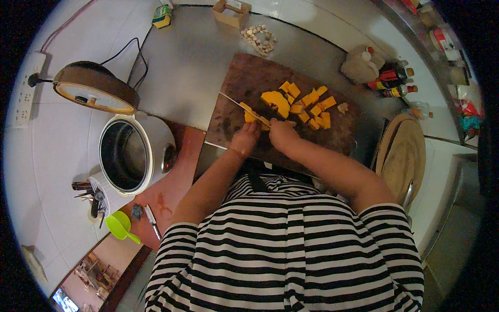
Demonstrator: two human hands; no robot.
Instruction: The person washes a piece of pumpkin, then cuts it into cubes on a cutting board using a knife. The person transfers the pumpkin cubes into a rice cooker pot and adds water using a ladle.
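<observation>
On a dark wooden cutting board (230, 78), my right hand (284, 136) grips a knife (237, 104), whose blade reaches up and left over a piece of orange pumpkin (245, 106). My left hand (246, 137) has its fingertips on the pumpkin just below the blade. A larger pumpkin slice (276, 102) lies beyond my right hand, beside several cut pumpkin chunks (310, 97). A small pale piece of food (343, 108) is near the board's right side. My fingers hide part of the pumpkin and the knife's handle.
Garlic bulbs (259, 39) and a cardboard box (231, 13) stand behind the board. At left are an open rice cooker (124, 156), a green ladle (119, 226) and another knife (152, 221). Bottles (393, 78) and round wooden boards (401, 160) are at right.
</observation>
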